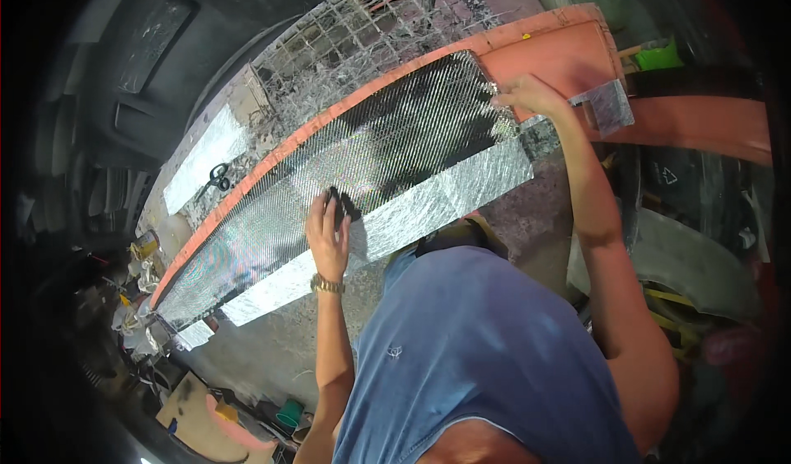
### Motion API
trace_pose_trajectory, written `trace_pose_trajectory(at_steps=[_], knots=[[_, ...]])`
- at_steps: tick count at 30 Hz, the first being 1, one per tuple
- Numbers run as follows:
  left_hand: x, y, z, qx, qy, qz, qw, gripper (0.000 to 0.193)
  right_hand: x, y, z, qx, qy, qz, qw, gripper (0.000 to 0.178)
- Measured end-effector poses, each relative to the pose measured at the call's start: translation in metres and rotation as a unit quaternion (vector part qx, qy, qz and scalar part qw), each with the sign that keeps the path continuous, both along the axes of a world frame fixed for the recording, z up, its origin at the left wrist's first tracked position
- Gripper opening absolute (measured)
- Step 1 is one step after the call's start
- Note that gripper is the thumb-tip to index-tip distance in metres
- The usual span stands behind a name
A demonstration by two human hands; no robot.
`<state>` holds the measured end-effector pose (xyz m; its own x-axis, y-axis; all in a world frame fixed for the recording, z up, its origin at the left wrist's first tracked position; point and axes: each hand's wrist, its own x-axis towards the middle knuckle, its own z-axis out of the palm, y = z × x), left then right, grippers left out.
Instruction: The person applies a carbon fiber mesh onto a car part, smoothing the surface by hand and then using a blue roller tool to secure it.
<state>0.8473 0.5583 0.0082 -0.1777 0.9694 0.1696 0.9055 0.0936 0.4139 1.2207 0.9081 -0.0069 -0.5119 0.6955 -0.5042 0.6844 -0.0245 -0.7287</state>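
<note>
Woven sheet (371, 147) looks like glossy black fibre cloth, finely ribbed. Orange panel (568, 56) under it is smooth, plastic-looking, low sheen. Silvery strip (445, 204) along panel's near edge is crinkled, shiny; shirt (494, 324) is matt cloth.

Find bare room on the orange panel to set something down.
The orange panel is largely bare at its right end, between the woven sheet and silvery patch, beyond the right hand. The grid behind is littered.
</note>
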Motion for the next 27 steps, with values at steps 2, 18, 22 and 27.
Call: trace_pose_trajectory(at_steps=[2, 18, 22, 27], knots=[[0.003, -0.032, -0.001, -0.006, -0.006, 0.041, 0.999, 0.047, -0.003, -0.014, 0.016, -0.048, -0.036, 0.025, 0.998, 0.030], [0.008, -0.059, -0.002, 0.035, -0.021, 0.097, 0.994, 0.029, -0.081, -0.022, 0.087, -0.245, 0.281, -0.069, 0.926, 0.028], [0.026, -0.053, -0.002, 0.037, -0.018, 0.094, 0.995, 0.032, -0.076, -0.019, 0.083, -0.272, 0.308, -0.106, 0.905, 0.022], [0.043, -0.024, -0.014, 0.032, -0.016, 0.095, 0.995, 0.040, -0.100, -0.019, 0.075, -0.312, 0.365, -0.116, 0.869, 0.022]])
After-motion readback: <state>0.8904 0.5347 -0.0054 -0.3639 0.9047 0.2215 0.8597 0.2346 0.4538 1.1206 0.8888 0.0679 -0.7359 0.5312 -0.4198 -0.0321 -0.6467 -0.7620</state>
